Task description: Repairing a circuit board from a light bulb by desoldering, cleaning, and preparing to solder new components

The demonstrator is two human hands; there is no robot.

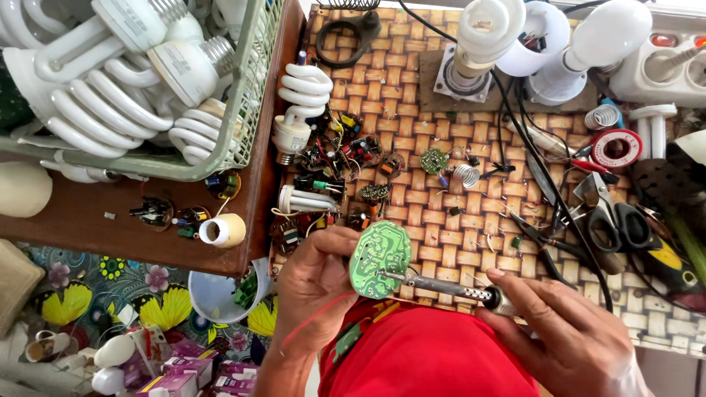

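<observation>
Nearest the camera, red cloth [434,360] covers the person's lap. Just above it, the left hand [316,283] is closed around the edge of a round green circuit board [379,259], fingers curled behind it, thumb at its left rim. The board is held upright, solder side toward the camera, over the near edge of the table. The right hand [566,334] is wrapped around the handle of a soldering iron [448,288], index finger stretched along the top. The iron lies nearly level, pointing left; its tip touches the lower middle of the board. So the board sits between the two hands, gripped by the left, met by the iron from the right.

Left of the left hand, a clear plastic cup [217,294] rests on a flowered cloth [110,287], below the edge of a brown wooden board [95,220].

Farther out, a woven bamboo-pattern mat [412,103] covers the table. Loose small circuit boards and parts [338,158] lie scattered on it, beside a white spiral lamp [300,110] lying on its side. To the right, black-handled scissors [618,217] and a red-and-white roll [616,148] lie among black wires.

Farthest, upper left, a pale green basket [250,81] is heaped with spiral lamps. At top centre, lamps stand upright in sockets [478,44].
</observation>
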